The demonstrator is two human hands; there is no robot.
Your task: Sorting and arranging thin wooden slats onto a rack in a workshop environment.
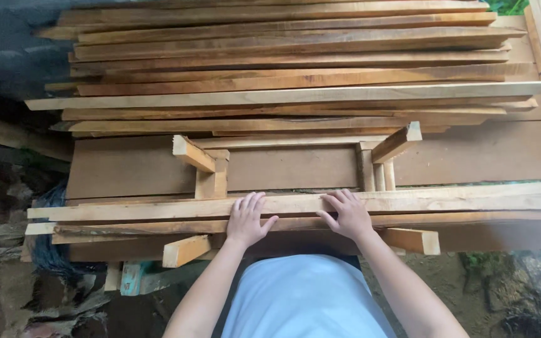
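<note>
Both hands lying flat on plank (408, 201): L hand (247, 220) & R hand (345, 215), fingers loosely spread (gripping nothing), stack (283, 69) behind.

long pale wooden plank (446, 199) lies flat, crosswise.

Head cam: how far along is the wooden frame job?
Done: a frame of joined wood pieces stands on the brown board. In hand: left hand and right hand rest flat on the long pale plank. Left: the stacked planks behind lie untouched.
</note>
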